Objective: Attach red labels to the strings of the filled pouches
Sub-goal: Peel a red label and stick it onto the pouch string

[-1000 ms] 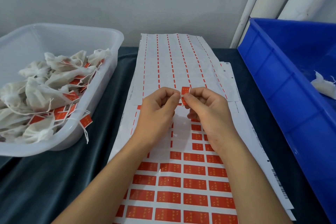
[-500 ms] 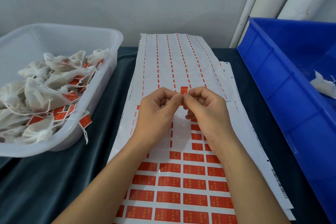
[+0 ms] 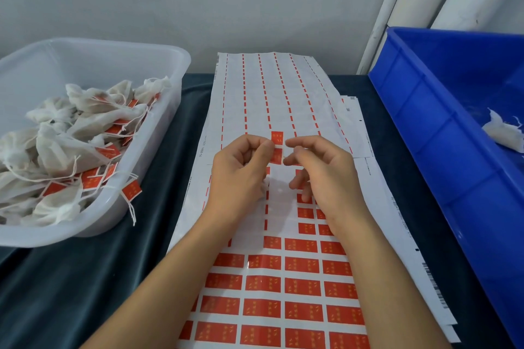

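A red label (image 3: 277, 141) stands upright between my hands, above the label sheet (image 3: 279, 283). My left hand (image 3: 241, 176) pinches the label's left edge between thumb and forefinger. A scrap of white shows under its palm; I cannot tell if that is a pouch. My right hand (image 3: 321, 176) hovers just right of the label with fingers loosely curled, its fingertips a small gap away and holding nothing. No string is visible at the label. Filled white pouches (image 3: 71, 133) with red labels on their strings fill the clear tub (image 3: 170, 65) on the left.
A blue crate (image 3: 431, 150) stands at the right and holds one white pouch (image 3: 503, 133). The sheet's far half is peeled, with only red dashes left. Dark cloth (image 3: 85, 278) covers the table. White pipes run up the wall at the back right.
Both hands pinched the label together before. My right hand has now let go and drawn slightly right, and the label stands taller, held by my left hand alone.
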`<action>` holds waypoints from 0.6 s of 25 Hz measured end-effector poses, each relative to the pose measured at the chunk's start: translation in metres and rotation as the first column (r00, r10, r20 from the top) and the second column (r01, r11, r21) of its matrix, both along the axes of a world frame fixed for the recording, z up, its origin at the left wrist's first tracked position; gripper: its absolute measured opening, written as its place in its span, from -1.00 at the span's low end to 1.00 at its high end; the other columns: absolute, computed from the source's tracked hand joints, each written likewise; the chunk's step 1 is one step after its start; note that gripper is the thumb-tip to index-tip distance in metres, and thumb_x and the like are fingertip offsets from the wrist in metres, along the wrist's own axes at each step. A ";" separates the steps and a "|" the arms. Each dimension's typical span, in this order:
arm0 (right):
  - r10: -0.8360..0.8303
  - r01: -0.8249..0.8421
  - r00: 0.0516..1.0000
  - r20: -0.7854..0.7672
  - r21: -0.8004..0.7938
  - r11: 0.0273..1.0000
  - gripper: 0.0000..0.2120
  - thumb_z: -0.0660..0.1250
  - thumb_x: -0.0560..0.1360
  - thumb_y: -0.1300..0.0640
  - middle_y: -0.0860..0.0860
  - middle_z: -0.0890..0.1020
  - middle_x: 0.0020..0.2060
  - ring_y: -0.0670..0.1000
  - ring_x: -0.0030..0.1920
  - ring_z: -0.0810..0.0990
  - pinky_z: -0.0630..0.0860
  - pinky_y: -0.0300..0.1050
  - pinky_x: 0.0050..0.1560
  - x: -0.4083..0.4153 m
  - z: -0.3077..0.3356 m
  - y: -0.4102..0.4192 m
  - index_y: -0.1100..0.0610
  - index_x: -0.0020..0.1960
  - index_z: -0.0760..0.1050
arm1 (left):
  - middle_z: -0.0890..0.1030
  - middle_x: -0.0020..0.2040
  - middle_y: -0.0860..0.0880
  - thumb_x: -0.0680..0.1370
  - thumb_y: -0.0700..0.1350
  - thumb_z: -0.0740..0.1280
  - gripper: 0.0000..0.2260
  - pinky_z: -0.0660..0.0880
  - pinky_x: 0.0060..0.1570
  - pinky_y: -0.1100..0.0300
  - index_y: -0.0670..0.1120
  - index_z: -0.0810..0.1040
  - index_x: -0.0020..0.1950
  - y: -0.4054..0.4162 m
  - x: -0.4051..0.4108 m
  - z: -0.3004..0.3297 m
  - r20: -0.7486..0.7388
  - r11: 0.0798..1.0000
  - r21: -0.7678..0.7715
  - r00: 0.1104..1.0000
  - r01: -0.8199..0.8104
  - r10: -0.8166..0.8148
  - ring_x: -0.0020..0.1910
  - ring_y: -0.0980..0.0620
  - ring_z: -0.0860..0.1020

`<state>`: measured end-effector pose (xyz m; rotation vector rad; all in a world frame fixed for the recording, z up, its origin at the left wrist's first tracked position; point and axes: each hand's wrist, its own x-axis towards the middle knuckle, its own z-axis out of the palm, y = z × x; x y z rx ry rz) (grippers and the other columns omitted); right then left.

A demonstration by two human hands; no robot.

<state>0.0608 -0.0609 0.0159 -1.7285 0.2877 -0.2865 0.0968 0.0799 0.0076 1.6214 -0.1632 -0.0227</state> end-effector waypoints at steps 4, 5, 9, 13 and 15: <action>0.123 -0.122 0.992 -0.034 0.041 0.992 -0.76 0.25 0.70 0.08 -0.30 0.68 -0.01 -0.10 -0.14 0.71 0.53 -0.30 -0.38 -0.001 0.002 0.002 -0.25 0.06 0.61 | 0.56 -0.38 0.11 0.69 -0.04 0.34 -0.81 0.39 -0.47 0.34 -0.02 0.67 -0.07 0.002 0.000 0.002 -0.074 0.995 -0.094 0.997 0.025 -0.032 -0.49 0.16 0.43; 0.158 -0.156 0.987 -0.038 0.050 0.986 -0.78 0.25 0.70 0.07 -0.31 0.68 -0.01 -0.10 -0.13 0.71 0.53 -0.30 -0.38 -0.001 0.002 0.002 -0.23 0.08 0.61 | 0.58 -0.36 0.08 0.69 -0.04 0.34 -0.82 0.40 -0.46 0.32 -0.03 0.67 -0.07 0.002 0.000 0.003 -0.080 0.994 -0.110 0.996 0.027 -0.036 -0.47 0.16 0.43; 0.218 -0.217 0.975 -0.045 0.014 0.976 -0.84 0.28 0.68 0.03 -0.15 0.73 -0.11 -0.09 -0.16 0.70 0.61 -0.23 -0.25 -0.001 0.000 0.001 -0.06 0.07 0.66 | 0.64 -0.31 0.07 0.67 -0.08 0.37 -0.84 0.47 -0.38 0.31 -0.05 0.66 -0.09 0.003 -0.001 0.004 -0.047 0.993 -0.111 0.998 0.034 -0.040 -0.42 0.17 0.49; 0.175 -0.175 0.984 -0.025 -0.016 0.984 -0.85 0.31 0.67 0.01 -0.12 0.71 -0.20 -0.09 -0.18 0.69 0.64 -0.25 -0.20 -0.001 0.000 0.000 -0.03 0.00 0.65 | 0.60 -0.37 0.14 0.67 -0.09 0.37 -0.85 0.43 -0.44 0.35 -0.06 0.65 -0.07 0.002 -0.001 0.004 -0.060 0.996 -0.090 0.998 0.024 -0.030 -0.47 0.18 0.47; 0.143 -0.143 0.990 0.001 -0.049 0.989 -0.87 0.33 0.66 0.00 -0.16 0.70 -0.21 -0.12 -0.18 0.69 0.64 -0.29 -0.19 -0.001 -0.001 0.000 -0.06 -0.01 0.64 | 0.59 -0.39 0.15 0.67 -0.09 0.37 -0.85 0.41 -0.46 0.35 -0.05 0.65 -0.07 0.001 -0.001 0.004 -0.064 0.997 -0.080 0.998 0.017 -0.022 -0.49 0.17 0.46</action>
